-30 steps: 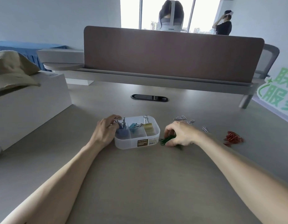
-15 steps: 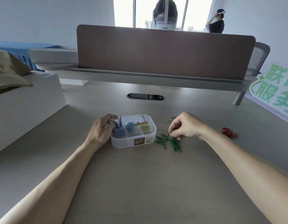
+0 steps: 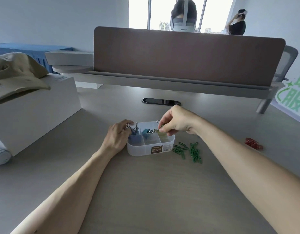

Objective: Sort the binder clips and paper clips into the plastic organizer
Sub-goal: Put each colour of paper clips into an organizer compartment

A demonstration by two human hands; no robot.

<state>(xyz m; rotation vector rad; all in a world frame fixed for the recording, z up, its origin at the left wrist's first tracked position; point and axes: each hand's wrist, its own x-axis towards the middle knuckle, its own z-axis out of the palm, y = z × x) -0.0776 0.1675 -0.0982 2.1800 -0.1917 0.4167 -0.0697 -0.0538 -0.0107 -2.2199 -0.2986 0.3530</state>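
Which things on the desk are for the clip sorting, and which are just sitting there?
For sorting:
plastic organizer
blue binder clips
green paper clips
red paper clips

Just lying about:
beige cap
white box
desk divider

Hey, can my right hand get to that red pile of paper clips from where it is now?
Probably yes. The right hand is over the organizer, and the red paper clips lie in the open on the desk to its right, with nothing between them.
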